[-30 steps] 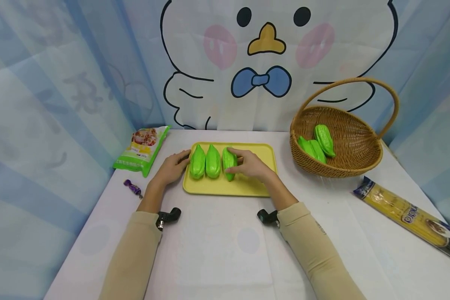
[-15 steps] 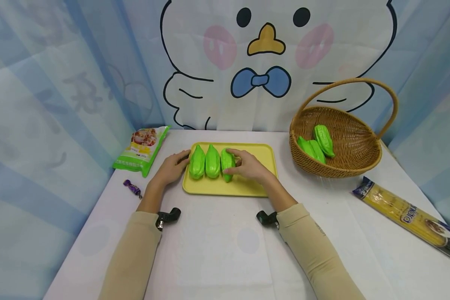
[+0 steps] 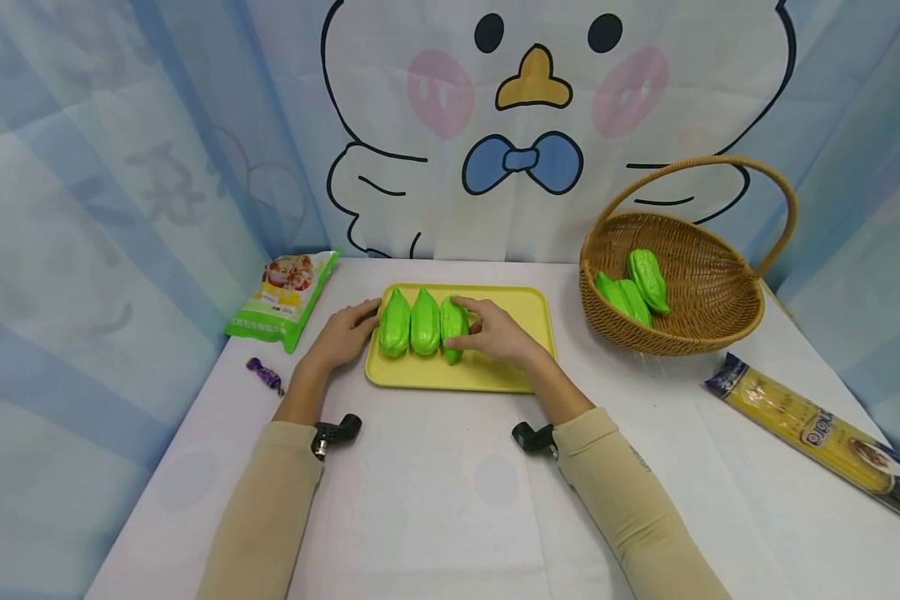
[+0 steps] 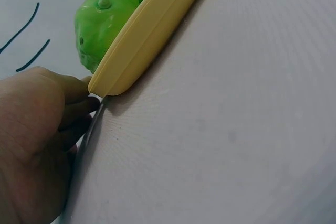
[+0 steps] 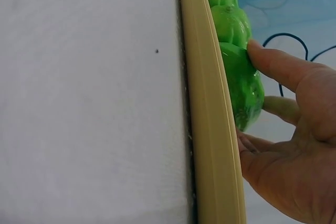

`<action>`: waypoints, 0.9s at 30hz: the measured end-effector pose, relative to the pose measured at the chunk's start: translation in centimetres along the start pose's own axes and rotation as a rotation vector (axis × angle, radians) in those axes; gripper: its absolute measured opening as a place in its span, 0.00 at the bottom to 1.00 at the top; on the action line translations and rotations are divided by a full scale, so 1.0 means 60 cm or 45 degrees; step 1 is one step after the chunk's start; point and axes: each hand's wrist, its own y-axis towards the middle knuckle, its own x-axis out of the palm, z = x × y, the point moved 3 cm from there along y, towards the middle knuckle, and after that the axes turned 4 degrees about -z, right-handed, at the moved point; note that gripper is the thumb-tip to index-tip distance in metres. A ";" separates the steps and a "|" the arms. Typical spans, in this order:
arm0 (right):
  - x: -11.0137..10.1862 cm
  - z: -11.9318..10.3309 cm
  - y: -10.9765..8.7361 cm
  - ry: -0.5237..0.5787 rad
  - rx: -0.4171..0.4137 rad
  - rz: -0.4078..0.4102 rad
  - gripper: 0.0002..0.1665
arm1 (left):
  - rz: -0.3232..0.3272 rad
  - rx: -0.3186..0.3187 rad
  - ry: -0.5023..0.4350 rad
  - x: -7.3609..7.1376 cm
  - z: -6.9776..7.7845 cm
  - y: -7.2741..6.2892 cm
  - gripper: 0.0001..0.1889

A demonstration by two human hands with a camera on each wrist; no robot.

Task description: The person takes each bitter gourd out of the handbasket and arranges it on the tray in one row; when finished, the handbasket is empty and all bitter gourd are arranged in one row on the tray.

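Three glossy green bitter melons lie side by side on the left half of a yellow tray point(image 3: 495, 379): a left one point(image 3: 394, 325), a middle one point(image 3: 425, 323) and a right one point(image 3: 452, 321). My right hand point(image 3: 498, 333) holds the right melon, thumb at its near end and fingers at its far end. In the right wrist view that melon point(image 5: 241, 85) sits between thumb and fingers, close against its neighbour. My left hand point(image 3: 342, 335) rests at the tray's left edge. Its fingertips touch the tray's corner in the left wrist view, where the tray wall point(image 4: 142, 40) partly hides two melons.
A wicker basket point(image 3: 720, 292) with a tall handle stands at the back right, holding several green bitter melons point(image 3: 647, 279). A long yellow pasta packet point(image 3: 817, 425) lies at the right. Toward the left are a green-and-white snack bag point(image 3: 285, 296) and a purple wrapped candy point(image 3: 266, 377).
My right hand has slid the right melon a little to the left, up against the middle one. The left hand has stayed at the tray's edge.
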 end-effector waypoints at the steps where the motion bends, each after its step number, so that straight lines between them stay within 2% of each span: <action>1: 0.000 0.000 0.000 0.001 -0.003 0.000 0.50 | -0.001 -0.001 0.004 0.000 0.000 0.000 0.27; 11: 0.000 -0.001 -0.002 0.024 0.005 0.000 0.51 | 0.003 -0.009 0.004 0.001 -0.001 0.001 0.27; 18: -0.001 -0.004 -0.003 -0.009 -0.005 -0.002 0.51 | 0.004 0.000 0.000 0.000 -0.002 0.001 0.27; 27: -0.009 -0.009 -0.010 -0.076 0.020 0.066 0.49 | 0.018 0.042 0.024 -0.001 0.001 -0.001 0.27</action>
